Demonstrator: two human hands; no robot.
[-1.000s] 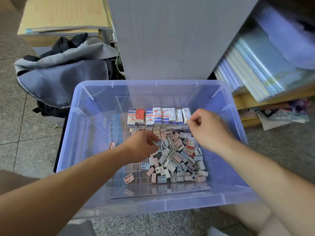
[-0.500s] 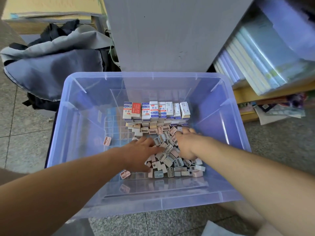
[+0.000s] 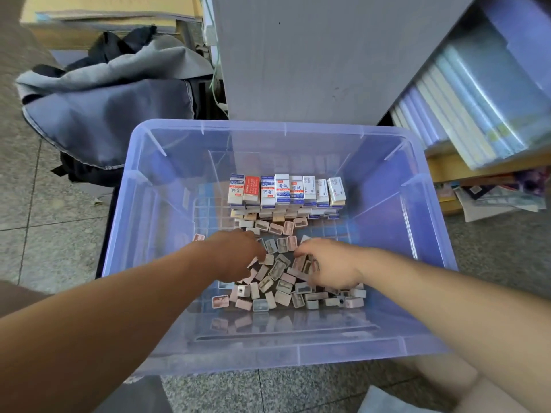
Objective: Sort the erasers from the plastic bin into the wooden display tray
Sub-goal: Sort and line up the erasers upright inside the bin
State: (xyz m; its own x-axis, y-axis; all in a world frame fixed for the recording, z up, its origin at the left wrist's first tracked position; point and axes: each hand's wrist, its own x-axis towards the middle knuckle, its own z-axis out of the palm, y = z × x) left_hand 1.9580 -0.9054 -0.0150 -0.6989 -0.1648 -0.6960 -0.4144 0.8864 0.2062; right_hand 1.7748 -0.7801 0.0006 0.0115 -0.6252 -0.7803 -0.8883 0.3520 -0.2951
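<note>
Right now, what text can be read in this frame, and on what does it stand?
"考试": blue-labelled erasers standing in the plastic bin.
"2B": the same labels, lower down.
Too small to read: print on the red-labelled eraser and the white-labelled erasers.
Blurred, unreadable: books on the shelf.

1. Translucent violet-blue rectangular plastic bin point(image 3: 277, 126): smooth, glossy walls; reflective base.
2. Upright white, blue and red sleeved erasers point(image 3: 281, 189): printed paper sleeves, slight sheen.
3. Loose small pastel blocks point(image 3: 283, 296): matt, apparently plastic.
4. Crumpled grey bag point(image 3: 113, 114): matt woven cloth.
5. Speckled grey floor tiles point(image 3: 59, 234): stone-like, dull polish.
6. Grey upright panel point(image 3: 313, 55): matt, scuffed.
7. Stacked pale books point(image 3: 477, 99): glossy clear film wrap.
</note>
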